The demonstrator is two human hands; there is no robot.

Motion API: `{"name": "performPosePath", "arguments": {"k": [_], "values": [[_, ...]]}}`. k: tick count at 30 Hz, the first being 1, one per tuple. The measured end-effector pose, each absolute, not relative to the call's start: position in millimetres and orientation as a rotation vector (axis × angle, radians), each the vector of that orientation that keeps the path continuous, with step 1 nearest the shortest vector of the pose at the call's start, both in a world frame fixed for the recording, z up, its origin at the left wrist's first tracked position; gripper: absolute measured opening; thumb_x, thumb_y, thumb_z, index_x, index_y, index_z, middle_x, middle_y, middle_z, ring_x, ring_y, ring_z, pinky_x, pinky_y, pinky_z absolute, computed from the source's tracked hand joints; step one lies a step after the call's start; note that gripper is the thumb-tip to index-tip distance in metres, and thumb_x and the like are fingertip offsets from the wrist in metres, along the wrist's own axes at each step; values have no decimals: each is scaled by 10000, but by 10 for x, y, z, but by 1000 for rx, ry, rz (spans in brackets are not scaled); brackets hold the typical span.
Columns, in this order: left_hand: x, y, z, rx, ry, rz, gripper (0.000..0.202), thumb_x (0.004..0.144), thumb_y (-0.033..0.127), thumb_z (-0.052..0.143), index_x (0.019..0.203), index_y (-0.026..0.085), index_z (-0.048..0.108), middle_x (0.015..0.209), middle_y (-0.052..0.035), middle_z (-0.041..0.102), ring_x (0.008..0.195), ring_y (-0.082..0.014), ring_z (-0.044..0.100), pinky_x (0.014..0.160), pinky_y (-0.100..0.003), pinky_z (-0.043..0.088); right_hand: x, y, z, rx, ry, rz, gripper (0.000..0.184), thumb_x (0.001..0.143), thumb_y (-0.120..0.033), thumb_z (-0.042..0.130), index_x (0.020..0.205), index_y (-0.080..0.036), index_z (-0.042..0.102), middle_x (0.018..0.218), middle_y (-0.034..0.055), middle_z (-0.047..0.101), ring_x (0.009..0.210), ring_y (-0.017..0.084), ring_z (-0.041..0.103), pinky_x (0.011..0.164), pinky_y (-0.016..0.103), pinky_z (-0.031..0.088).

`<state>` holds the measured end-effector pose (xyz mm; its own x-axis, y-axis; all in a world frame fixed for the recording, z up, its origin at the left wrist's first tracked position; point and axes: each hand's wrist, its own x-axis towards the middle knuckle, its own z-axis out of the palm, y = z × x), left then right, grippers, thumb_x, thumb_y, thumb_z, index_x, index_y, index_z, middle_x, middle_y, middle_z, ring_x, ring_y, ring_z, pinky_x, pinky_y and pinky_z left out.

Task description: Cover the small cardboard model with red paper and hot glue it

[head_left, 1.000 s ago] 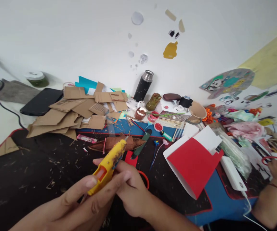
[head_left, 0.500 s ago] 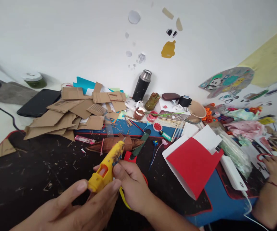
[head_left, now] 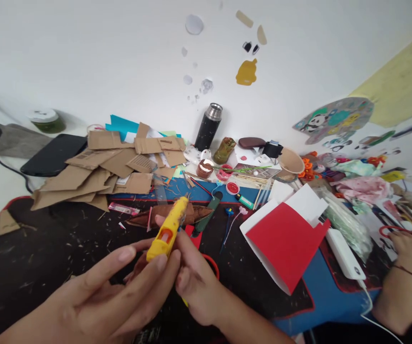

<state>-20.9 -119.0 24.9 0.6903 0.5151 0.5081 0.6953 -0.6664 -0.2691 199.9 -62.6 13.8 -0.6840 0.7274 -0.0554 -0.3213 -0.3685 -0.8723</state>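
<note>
A yellow hot glue gun [head_left: 170, 224] is held in front of me, nozzle tilted up and away, its body smudged. My right hand [head_left: 200, 282] grips it from the right, some fingers hidden behind it. My left hand [head_left: 120, 286] is curled at its rear end, fingertips against the yellow body. Something brown shows under the left thumb, too covered to name. Beyond the nozzle lies a brown boat-shaped piece [head_left: 198, 213] with pointed ends, partly hidden by the gun. Below my right hand, red and yellow handle loops [head_left: 213, 265] show in part.
Torn cardboard [head_left: 80, 179] is piled at the back left. A black flask [head_left: 208, 126] stands by the wall. Folded red paper [head_left: 288, 243] and a white power strip [head_left: 345, 253] lie to the right. Another person's hand [head_left: 411, 251] holds red-handled scissors at far right.
The glue gun has tipped more upright and shifted slightly right and up. My right thumb has come off its side, and my left fingers have moved up with the rear end.
</note>
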Motion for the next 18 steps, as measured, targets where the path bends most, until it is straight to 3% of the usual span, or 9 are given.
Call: {"name": "performPosePath", "arguments": {"k": [3,5,8,11,15,18], "values": [[-156,-1106,263,-2420,-974,-649,520,912,232,772,1405,397,800,1541,125,793,1825,-173,172,1500,-401,260,1962,-604,97,-538,-1218,2118,1183,698,-688,1088,1662,-323,506,1538,142,736,1378,342,767,1229,522,613],[-147,-1057,242,-2423,-941,-710,439,976,287,719,1395,377,814,1537,108,800,1825,-173,178,1505,-404,228,1938,-594,74,-587,-1250,2101,1204,623,-593,1147,1623,-354,520,1550,119,721,1347,333,779,1153,501,673],[-171,-1016,183,-2463,-907,-772,367,1082,333,628,1401,324,809,1487,86,833,1819,-151,191,1513,-440,152,1915,-586,75,-642,-1250,2106,1167,618,-497,1166,1586,-362,527,1479,97,733,1276,318,799,1070,482,716],[-202,-1004,137,-2531,-1002,-853,405,1108,285,613,1486,332,751,1390,110,875,1788,-78,258,1502,-380,145,1904,-579,89,-627,-1239,2101,1099,609,-494,1171,1515,-348,567,1347,63,750,1173,284,812,1052,455,713],[-210,-962,171,-2673,-1036,-982,704,1086,129,556,1760,319,482,1456,110,846,1625,-72,566,1464,-310,232,1888,-569,72,-560,-1247,2080,898,680,-628,1114,1390,-345,643,1198,28,744,1041,246,809,985,421,719],[-208,-948,226,-2714,-1083,-995,932,1019,-48,430,1859,302,227,1480,109,828,1538,-85,662,1467,-349,249,1869,-546,57,-551,-1325,2032,957,711,-680,1083,1481,-360,613,1292,57,751,1145,279,809,1014,447,713]]}}
